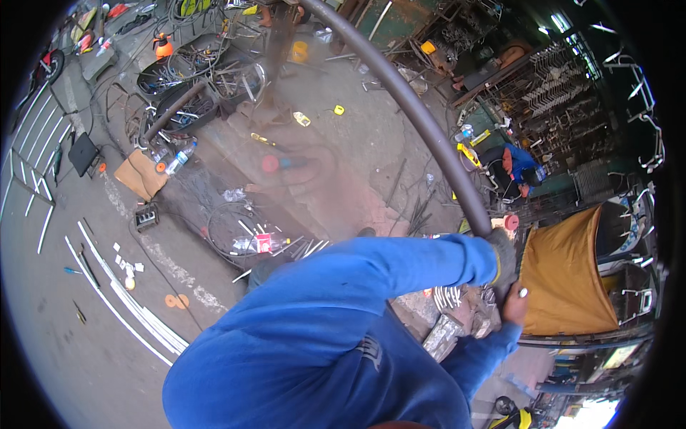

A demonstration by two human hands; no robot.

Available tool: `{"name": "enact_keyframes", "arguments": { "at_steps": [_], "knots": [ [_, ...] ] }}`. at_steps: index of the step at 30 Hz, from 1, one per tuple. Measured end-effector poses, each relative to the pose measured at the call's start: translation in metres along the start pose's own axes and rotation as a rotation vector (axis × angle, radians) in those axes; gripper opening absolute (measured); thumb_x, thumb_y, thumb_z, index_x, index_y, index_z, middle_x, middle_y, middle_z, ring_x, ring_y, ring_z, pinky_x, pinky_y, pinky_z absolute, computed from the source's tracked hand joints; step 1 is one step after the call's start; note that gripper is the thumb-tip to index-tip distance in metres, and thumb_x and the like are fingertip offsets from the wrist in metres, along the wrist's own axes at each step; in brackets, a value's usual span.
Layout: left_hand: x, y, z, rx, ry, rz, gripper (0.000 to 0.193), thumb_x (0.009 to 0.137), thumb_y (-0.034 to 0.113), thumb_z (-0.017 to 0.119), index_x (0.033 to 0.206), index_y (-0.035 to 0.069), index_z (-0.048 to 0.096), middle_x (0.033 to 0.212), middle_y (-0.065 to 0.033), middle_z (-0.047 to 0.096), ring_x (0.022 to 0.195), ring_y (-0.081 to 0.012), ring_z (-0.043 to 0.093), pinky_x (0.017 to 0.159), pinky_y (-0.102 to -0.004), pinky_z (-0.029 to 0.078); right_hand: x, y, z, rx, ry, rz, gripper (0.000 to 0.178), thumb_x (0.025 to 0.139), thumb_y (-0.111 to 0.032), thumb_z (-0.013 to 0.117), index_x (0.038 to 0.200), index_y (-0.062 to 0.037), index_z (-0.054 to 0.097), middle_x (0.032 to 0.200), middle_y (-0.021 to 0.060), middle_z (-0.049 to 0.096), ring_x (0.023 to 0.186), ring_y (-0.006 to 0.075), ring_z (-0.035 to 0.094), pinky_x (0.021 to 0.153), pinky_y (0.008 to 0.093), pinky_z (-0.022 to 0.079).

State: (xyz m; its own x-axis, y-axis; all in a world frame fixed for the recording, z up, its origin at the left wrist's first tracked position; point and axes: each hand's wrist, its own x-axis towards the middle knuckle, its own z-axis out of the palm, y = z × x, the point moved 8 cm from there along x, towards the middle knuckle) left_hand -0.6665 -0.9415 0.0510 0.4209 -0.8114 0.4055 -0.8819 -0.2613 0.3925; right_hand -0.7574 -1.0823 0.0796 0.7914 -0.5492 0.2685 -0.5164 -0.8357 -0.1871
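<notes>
A long dark grey metal pipe [429, 125] runs from the top middle down to my hands at the right; it looks curved in this view. My left hand [504, 259], in a grey glove with a yellow cuff, is wrapped round its near end. Just below, my bare right hand [515, 304] is closed, close to the glove. A small white round tip [523, 292] pokes out by its fingers; the rest of what it holds is hidden. Both arms wear blue sleeves, the left one reaching across my body.
Black bins of tools [189, 107], a plastic bottle [182, 157], cardboard [141, 175] and white rods [136, 304] lie on the left. A red-ended tool [271, 164] is mid-floor. At right, a brown cloth [564, 275] hangs near a person in blue [520, 166].
</notes>
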Motion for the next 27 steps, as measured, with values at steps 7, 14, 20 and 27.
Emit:
{"name": "enact_keyframes", "arguments": {
  "at_steps": [7, 14, 20, 27],
  "knots": [
    [0.008, -0.001, 0.001, 0.052, 0.129, -0.067, 0.045, 0.074, 0.044, 0.063, 0.101, 0.009, 0.075, 0.090, -0.0154, 0.070, 0.104, -0.0340, 0.061, 0.077, -0.0543, 0.045, -0.006, -0.011, 0.008, 0.140, -0.130, -0.147, 0.043, 0.094, -0.034, 0.043, 0.100, 0.0038, 0.064, 0.099, 0.0313, 0.063, 0.097, 0.0507, 0.058, 0.081, 0.0507, 0.045],
    [-0.006, 0.007, 0.004, 0.026, 0.023, 0.010, 0.038, 0.078, 0.043, 0.060, 0.092, 0.012, 0.076, 0.090, -0.0122, 0.071, 0.091, -0.0342, 0.064, 0.073, -0.0592, 0.042, -0.017, -0.018, -0.001, 0.018, -0.060, -0.106, 0.046, 0.096, -0.035, 0.041, 0.095, 0.0056, 0.063, 0.092, 0.0308, 0.064, 0.086, 0.0477, 0.060, 0.075, 0.0499, 0.045],
    [-0.024, 0.021, -0.002, 0.038, 0.110, 0.042, 0.036, 0.078, 0.043, 0.059, 0.087, 0.013, 0.076, 0.090, -0.0111, 0.072, 0.087, -0.0339, 0.065, 0.071, -0.0592, 0.041, -0.054, -0.018, -0.009, -0.023, -0.067, -0.153, 0.042, 0.096, -0.031, 0.039, 0.091, 0.0053, 0.059, 0.089, 0.0306, 0.062, 0.083, 0.0475, 0.060, 0.072, 0.0514, 0.044],
    [-0.037, 0.023, -0.028, 0.033, 0.310, 0.073, 0.033, 0.079, 0.042, 0.059, 0.074, 0.014, 0.076, 0.079, -0.0093, 0.071, 0.071, -0.0323, 0.065, 0.063, -0.0552, 0.040, -0.044, -0.034, -0.005, -0.096, -0.097, -0.189, 0.037, 0.097, -0.026, 0.038, 0.094, 0.0022, 0.062, 0.094, 0.0281, 0.064, 0.091, 0.0469, 0.059, 0.076, 0.0500, 0.045]
  ]
}}
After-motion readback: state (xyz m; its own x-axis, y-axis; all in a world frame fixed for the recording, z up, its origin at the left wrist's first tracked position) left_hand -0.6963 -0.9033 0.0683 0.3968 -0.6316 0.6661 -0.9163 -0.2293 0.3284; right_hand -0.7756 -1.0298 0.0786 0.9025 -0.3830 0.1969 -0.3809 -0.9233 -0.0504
